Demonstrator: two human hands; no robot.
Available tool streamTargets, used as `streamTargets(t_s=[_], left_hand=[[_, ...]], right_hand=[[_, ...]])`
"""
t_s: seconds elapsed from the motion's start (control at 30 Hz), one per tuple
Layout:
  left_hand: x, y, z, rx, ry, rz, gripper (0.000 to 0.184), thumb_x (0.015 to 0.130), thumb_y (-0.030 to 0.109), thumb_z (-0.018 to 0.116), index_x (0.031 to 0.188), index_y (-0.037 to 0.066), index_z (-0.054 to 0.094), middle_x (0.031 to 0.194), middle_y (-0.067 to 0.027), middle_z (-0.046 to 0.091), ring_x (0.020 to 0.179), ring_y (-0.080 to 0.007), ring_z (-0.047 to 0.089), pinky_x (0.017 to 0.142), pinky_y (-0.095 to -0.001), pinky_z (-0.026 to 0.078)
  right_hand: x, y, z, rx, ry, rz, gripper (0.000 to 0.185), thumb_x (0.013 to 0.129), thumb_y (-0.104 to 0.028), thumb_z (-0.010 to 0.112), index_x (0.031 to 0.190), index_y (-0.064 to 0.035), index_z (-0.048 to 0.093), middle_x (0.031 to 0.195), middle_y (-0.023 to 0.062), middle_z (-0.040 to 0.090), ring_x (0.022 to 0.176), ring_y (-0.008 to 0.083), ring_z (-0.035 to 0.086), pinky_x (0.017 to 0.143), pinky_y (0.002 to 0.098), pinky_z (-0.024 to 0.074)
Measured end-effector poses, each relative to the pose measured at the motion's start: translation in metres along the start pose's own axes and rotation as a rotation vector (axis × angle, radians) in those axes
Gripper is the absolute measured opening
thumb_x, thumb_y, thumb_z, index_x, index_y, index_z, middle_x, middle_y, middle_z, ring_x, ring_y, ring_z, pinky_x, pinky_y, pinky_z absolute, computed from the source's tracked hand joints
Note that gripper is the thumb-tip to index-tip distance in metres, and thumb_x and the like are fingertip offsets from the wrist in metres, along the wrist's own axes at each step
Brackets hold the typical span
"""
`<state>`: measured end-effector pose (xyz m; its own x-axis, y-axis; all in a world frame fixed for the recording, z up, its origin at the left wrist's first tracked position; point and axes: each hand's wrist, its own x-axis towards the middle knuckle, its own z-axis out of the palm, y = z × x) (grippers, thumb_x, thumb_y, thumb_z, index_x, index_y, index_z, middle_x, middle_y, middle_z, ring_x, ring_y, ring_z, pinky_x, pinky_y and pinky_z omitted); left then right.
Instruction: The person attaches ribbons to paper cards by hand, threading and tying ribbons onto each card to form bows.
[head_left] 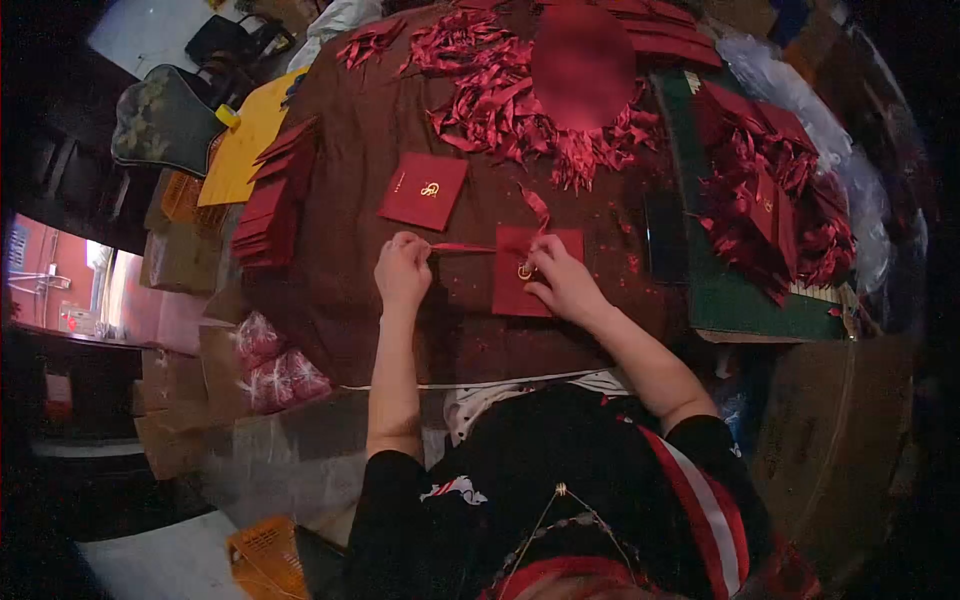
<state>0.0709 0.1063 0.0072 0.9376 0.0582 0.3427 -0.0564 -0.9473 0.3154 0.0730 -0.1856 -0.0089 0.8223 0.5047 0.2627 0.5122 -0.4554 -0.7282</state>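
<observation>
A red card with a gold emblem (pixel 515 292) lies on the brown cloth (pixel 340 320) in front of me. My left hand (pixel 405 268) is closed on one end of a red ribbon (pixel 462 247), which stretches taut across to the card. My right hand (pixel 562 280) rests over the card, its fingers bent and pressed at the ribbon near the card's upper part; the exact grip is too small to tell. The ribbon's other end (pixel 536 208) sticks up beyond that hand. Another red card (pixel 424 190) lies flat beyond my left hand.
Loose red ribbons (pixel 490 105) are heaped at the far side. Stacked red cards (pixel 272 205) lie on the left. A green board (pixel 735 318) on the right bears more cards with ribbons. A dark flat object (pixel 664 237) sits beside it. Pink bundles (pixel 280 365) are at the lower left.
</observation>
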Motion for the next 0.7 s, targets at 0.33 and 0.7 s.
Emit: streamTargets(t_s=[0.33,0.7], left_hand=[[-0.07,0.098,0.013,-0.134,0.035,0.151,0.048,0.083,0.032,0.075,0.125,0.009,0.064,0.118,-0.0147,0.056,0.11,-0.0382,0.049,0.095,-0.0494,0.043],[-0.07,0.097,0.021,-0.093,-0.009,0.115,0.054,0.077,0.043,0.079,0.119,0.01,0.069,0.117,-0.013,0.055,0.113,-0.0355,0.047,0.094,-0.0502,0.043]], right_hand=[[0.027,0.008,-0.014,0.145,0.278,-0.089,0.024,0.081,-0.011,0.076,0.1,-0.0056,0.063,0.095,0.0116,0.061,0.09,0.0265,0.064,0.078,0.0338,0.0517],[0.121,0.059,-0.012,-0.451,0.216,0.203,0.024,0.082,-0.032,0.073,0.096,-0.0128,0.073,0.1,0.0102,0.066,0.096,0.0313,0.065,0.082,0.0442,0.0525]])
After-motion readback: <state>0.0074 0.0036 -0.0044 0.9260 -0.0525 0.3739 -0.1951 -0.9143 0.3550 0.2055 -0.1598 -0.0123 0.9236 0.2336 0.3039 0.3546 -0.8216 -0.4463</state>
